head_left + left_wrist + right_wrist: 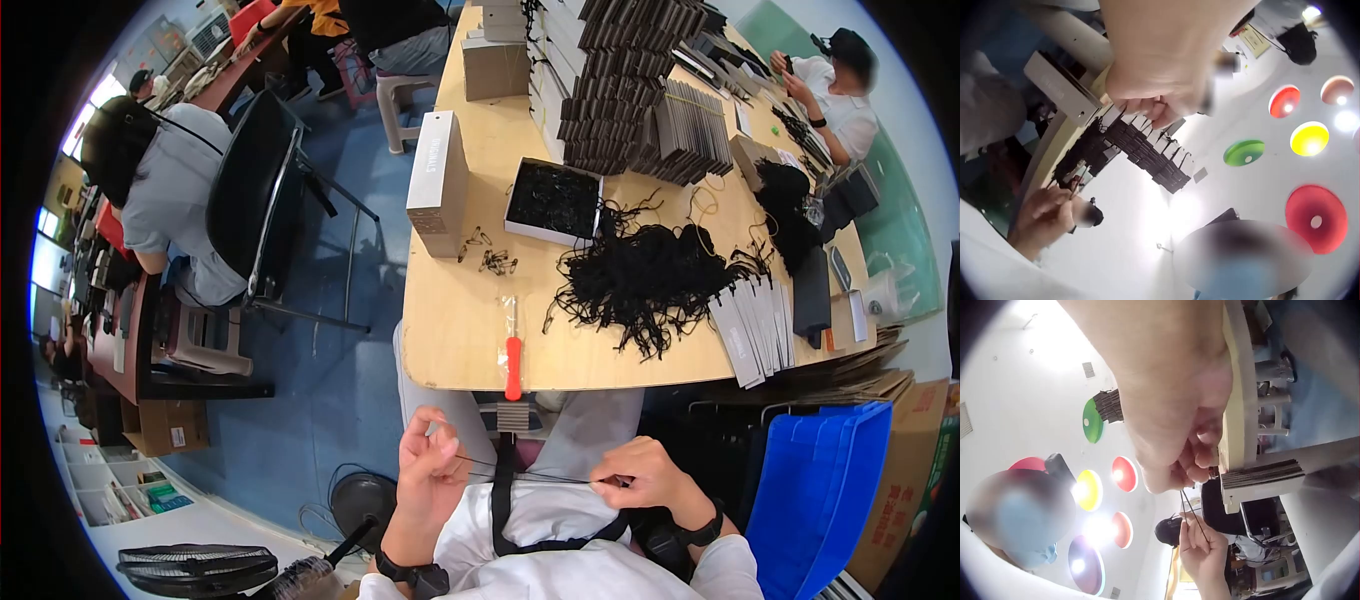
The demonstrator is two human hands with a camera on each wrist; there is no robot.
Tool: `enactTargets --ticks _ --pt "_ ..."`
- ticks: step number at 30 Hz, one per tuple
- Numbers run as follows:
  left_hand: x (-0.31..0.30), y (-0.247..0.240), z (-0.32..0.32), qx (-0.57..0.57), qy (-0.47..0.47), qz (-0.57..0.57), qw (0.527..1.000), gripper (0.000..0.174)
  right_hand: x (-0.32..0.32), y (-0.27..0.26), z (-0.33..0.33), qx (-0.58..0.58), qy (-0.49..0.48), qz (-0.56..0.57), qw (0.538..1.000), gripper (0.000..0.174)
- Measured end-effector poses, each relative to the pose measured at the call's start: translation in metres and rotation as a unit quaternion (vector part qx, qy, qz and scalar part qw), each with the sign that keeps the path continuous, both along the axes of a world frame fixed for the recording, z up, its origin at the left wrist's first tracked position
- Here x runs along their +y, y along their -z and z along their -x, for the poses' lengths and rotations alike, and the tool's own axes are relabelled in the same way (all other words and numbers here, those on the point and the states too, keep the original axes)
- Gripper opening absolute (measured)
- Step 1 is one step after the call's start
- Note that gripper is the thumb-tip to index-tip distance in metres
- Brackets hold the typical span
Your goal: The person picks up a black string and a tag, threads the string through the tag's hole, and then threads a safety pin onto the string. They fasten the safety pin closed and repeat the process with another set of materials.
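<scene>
A thin black cord [480,466] is stretched between both hands above the lap. My left hand [432,465] holds one end with curled fingers; my right hand [645,474] pinches the other end. In the right wrist view two dark strands [1186,509] run from the right hand [1188,444] to the left hand [1202,547]. Beyond the hands, on the table, lie a heap of black cords [640,285], a white box of small black pieces [553,203] and a few small metal-like pieces [497,262].
A red-handled tool [513,368] lies at the near edge of the table [455,340]. Tall stacks of grey pieces [610,100] stand behind, with a grey box [436,185] at left and white strips [750,330] at right. A blue bin [820,500] stands at the right. Other people sit nearby.
</scene>
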State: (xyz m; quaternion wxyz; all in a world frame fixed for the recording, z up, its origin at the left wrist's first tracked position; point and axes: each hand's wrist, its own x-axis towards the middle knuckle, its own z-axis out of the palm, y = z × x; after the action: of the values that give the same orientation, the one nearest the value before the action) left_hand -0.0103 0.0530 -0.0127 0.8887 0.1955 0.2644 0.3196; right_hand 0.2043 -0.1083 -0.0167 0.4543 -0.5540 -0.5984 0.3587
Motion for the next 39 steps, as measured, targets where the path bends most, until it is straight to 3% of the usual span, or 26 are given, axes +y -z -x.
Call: enactTargets --ticks 3,5,8,16,20,23,25,27,29,31,32,34,35,37,38,39 --pt "0.002 0.007 0.001 -0.015 -0.027 0.029 0.999 0.018 -0.002 0.006 0.003 0.0 0.019 0.023 1.0 0.007" --pt "0.008 0.008 0.005 0.056 0.067 -0.043 0.995 0.016 -0.005 0.007 0.004 0.006 0.033 0.047 0.998 0.007" --pt "0.008 0.008 0.008 0.117 0.122 -0.106 0.98 0.013 -0.003 0.006 0.002 -0.008 0.029 0.036 0.999 0.007" --pt "0.003 0.009 0.016 0.122 0.146 -0.171 0.967 0.013 -0.001 -0.005 -0.004 -0.052 -0.015 -0.007 0.999 0.01" --pt "0.005 0.019 0.023 0.109 0.172 -0.227 0.952 0.015 -0.002 0.001 -0.005 -0.058 0.008 0.008 0.998 0.007" --pt "-0.007 0.023 0.011 0.166 0.138 -0.282 0.935 0.015 -0.002 0.012 -0.008 -0.11 0.021 0.068 0.991 0.004" --pt "-0.011 0.032 0.009 0.16 0.153 -0.273 0.936 0.015 -0.005 0.023 -0.009 -0.069 0.117 0.071 0.988 0.004" --pt "-0.02 0.035 -0.001 0.188 0.086 -0.3 0.931 0.011 -0.008 0.04 -0.01 -0.06 0.137 0.059 0.987 0.005" --pt "-0.019 0.049 -0.002 0.194 0.078 -0.361 0.909 0.009 -0.01 0.055 -0.011 -0.013 0.198 0.08 0.977 0.005" --pt "-0.018 0.056 -0.006 0.311 0.024 -0.533 0.787 0.011 -0.01 0.08 -0.01 0.022 0.221 0.102 0.97 0.006" --pt "-0.019 0.054 -0.01 0.309 0.023 -0.535 0.786 0.011 -0.007 0.09 -0.007 0.041 0.217 0.141 0.965 0.008" --pt "-0.024 0.049 -0.02 0.338 -0.074 -0.63 0.695 0.014 -0.004 0.119 -0.002 0.054 0.208 0.201 0.956 0.014" --pt "-0.024 0.049 -0.019 0.338 -0.074 -0.631 0.694 0.014 -0.004 0.13 0.001 0.054 0.208 0.2 0.956 0.014" --pt "-0.023 0.05 -0.018 0.371 -0.11 -0.674 0.629 0.02 -0.001 0.141 0.006 0.07 0.205 0.224 0.95 0.016" --pt "-0.021 0.05 -0.017 0.372 -0.111 -0.675 0.627 0.02 0.0 0.145 0.009 0.094 0.201 0.223 0.949 0.013" --pt "-0.019 0.05 -0.017 0.367 -0.117 -0.704 0.597 0.022 0.001 0.147 0.011 0.095 0.2 0.222 0.949 0.013"
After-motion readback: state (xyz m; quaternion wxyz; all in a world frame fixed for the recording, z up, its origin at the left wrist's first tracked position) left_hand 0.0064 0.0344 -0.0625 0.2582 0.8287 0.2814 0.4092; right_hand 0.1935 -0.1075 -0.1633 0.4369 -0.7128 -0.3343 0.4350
